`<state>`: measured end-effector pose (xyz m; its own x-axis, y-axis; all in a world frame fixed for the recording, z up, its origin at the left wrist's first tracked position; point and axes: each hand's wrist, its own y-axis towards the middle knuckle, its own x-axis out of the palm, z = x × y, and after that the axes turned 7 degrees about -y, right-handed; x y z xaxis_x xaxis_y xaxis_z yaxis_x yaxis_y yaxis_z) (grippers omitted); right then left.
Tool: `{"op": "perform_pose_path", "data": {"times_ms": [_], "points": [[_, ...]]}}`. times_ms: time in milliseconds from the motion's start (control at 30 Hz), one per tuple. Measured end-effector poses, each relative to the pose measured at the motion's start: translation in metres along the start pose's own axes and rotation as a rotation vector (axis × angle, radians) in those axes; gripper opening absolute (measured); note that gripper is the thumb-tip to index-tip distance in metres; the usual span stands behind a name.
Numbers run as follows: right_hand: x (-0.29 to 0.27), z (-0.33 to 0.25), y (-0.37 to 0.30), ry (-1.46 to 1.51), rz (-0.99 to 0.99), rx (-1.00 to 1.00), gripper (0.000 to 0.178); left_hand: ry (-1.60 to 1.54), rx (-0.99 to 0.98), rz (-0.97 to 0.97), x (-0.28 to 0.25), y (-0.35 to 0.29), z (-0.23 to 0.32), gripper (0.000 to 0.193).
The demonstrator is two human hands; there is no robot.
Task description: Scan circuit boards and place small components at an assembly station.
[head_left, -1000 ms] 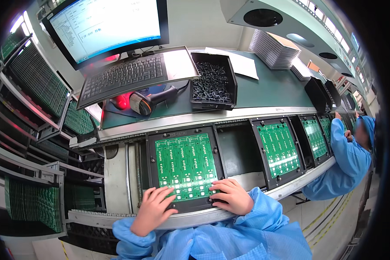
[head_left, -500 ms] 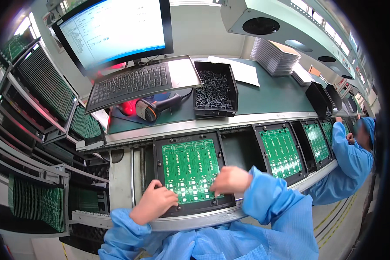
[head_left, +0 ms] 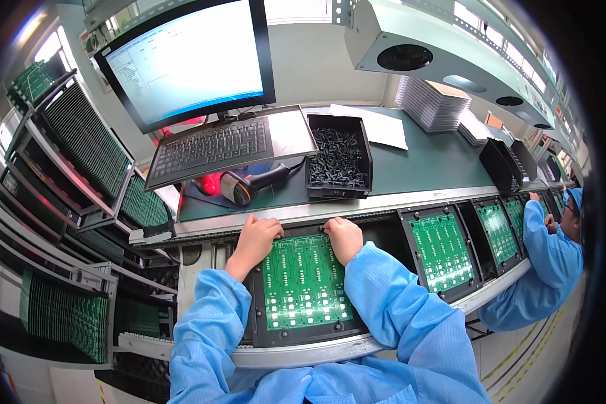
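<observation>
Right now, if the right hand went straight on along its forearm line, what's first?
Probably the silver rail, just beyond the far edge of the black frame where the right hand is; height is unclear, so it might pass above.

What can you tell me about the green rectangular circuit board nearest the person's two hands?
The green rectangular circuit board looks flat and slightly glossy, with columns of small pale marks toward its far end and larger white squares toward its near end. It lies within a black rectangular frame fitted with small dark knobs, just beyond the silvery metal rail. The left hand and right hand are at its far corners; whether they touch the board or only the frame is unclear.
</observation>
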<state>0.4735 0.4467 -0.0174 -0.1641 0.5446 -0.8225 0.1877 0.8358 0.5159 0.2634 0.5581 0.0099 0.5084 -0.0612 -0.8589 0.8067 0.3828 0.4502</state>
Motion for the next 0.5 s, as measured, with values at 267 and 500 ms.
{"op": "perform_pose_path", "data": {"times_ms": [267,500], "points": [[-0.013,0.016,0.006,-0.033,-0.150,-0.123,0.008,-0.089,0.080,-0.127,-0.015,0.012,-0.006,0.006],[-0.077,0.088,0.122,-0.407,-0.005,-0.609,0.015,-0.276,0.330,-0.021,-0.008,0.110,0.042,0.028]]}}
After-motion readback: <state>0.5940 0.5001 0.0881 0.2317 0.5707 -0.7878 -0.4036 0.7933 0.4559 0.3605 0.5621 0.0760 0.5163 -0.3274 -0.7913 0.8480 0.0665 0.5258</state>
